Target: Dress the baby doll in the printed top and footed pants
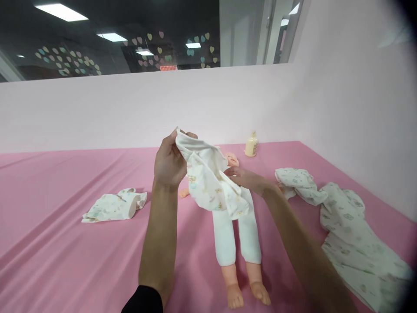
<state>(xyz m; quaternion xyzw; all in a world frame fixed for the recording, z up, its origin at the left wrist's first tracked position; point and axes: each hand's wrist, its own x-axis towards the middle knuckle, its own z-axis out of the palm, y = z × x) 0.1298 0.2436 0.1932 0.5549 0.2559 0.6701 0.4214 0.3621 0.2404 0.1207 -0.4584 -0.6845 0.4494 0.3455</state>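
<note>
A white baby garment [205,182] with a small print is held up above a baby doll [224,237]. My left hand [171,163] is closed round the garment's upper left edge. On the other side, my right hand [243,176] has its fingers at the right edge of the same cloth, gripping it; some fingertips are hidden. The doll lies on its back, feet toward me, in white trousers. Its bare feet and part of its head [232,159] show, while the hanging cloth covers most of its torso.
A folded printed cloth [114,205] lies on the pink sheet [65,256] to the left. More crumpled printed cloths [348,226] lie along the right side. A cream pump bottle [251,145] stands at the back by the white wall [114,113]. Another wall [358,108] rises on the right.
</note>
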